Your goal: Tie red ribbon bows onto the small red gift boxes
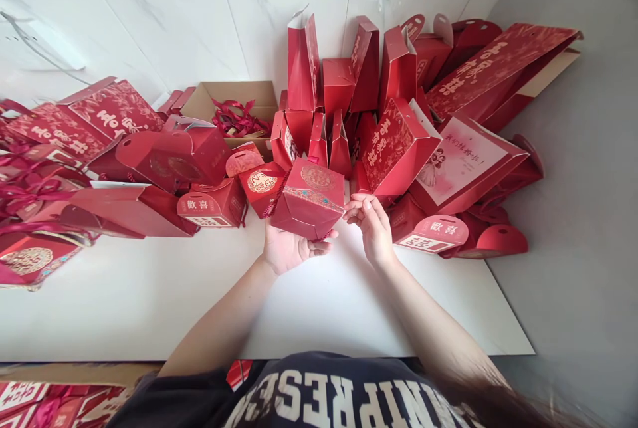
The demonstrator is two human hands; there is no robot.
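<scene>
A red paper gift box (310, 199) with a gold round emblem and a patterned band is held up in front of me, tilted, above the white table. My left hand (292, 246) supports it from below, with its fingers curled under the base. Beside the box's right edge, my right hand (371, 225) has its thumb and fingertips pinched together; whatever is between them is too small to make out. A dark red cord tassel (274, 197) hangs at the box's left side.
Red gift boxes and bags crowd the back of the table (199, 302), including a small box (212, 204) at left and a bag (396, 147) at right. A cardboard box (199, 99) holds red ribbons (239, 119). Another carton (74, 372) stands below the table's front left edge.
</scene>
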